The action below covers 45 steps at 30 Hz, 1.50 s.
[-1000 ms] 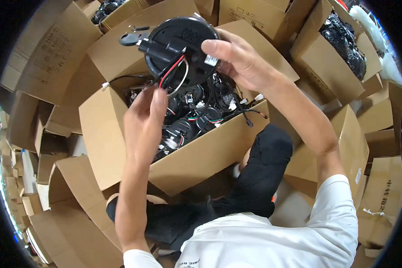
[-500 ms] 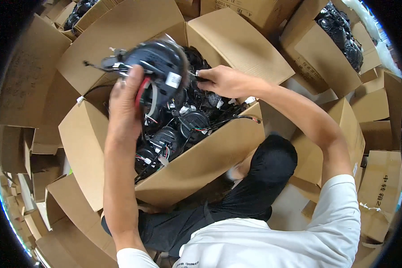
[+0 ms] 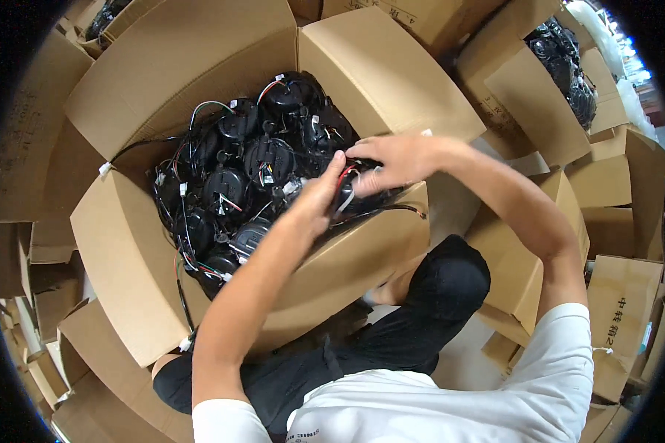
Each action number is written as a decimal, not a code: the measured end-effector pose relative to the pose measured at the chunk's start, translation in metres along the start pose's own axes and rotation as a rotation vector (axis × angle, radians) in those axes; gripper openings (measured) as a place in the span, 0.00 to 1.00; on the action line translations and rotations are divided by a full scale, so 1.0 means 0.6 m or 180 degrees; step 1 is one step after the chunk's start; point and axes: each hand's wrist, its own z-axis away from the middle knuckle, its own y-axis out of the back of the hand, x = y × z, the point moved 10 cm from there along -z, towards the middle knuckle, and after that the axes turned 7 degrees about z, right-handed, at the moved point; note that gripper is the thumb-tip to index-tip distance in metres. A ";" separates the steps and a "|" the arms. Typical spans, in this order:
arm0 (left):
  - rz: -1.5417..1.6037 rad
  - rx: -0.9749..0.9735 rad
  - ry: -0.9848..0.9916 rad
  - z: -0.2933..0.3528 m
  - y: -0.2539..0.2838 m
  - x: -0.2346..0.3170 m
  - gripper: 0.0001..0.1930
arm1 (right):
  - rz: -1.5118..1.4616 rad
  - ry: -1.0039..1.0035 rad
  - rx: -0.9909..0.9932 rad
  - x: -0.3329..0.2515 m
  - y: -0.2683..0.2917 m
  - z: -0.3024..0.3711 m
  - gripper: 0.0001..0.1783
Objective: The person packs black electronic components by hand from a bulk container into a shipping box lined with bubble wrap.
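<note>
A large cardboard box (image 3: pixel 362 255) in front of me holds several black round units with wires and white plugs, such as one unit (image 3: pixel 224 188) near its middle. At the box's right front corner, my left hand (image 3: pixel 314 203) is closed around another black round unit (image 3: pixel 344 193) with a red and a white wire. My right hand (image 3: pixel 403 161) reaches over the same unit from the right, slightly blurred, with thumb and fingers bent around its upper side. The two hands and the box wall hide most of this unit. Beside it, a black cable (image 3: pixel 391 207) hangs over the front wall.
The box's flaps stand spread outward, with the left flap (image 3: pixel 125 258) beside my left arm. Loose cables with white plugs (image 3: pixel 185 344) hang over its left side. At the upper right, another box (image 3: pixel 524 96) holds black bagged parts. More cartons (image 3: pixel 624 317) stand around me.
My left hand has brought the black round unit down and to the right, from above the box to its right front corner. My right hand has moved slightly right and down onto it.
</note>
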 end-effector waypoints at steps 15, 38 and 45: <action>-0.3741 0.0009 -0.2130 0.064 0.012 0.042 0.18 | 0.2047 0.0088 0.0681 0.008 -0.073 -0.075 0.40; -0.4587 -0.0968 -0.3381 0.068 -0.062 0.027 0.18 | -0.0100 0.0808 -0.1705 -0.022 -0.101 -0.025 0.26; -0.3820 -0.1301 -0.3293 0.079 -0.019 0.033 0.16 | -0.0066 0.0401 -0.1834 -0.001 -0.077 -0.044 0.16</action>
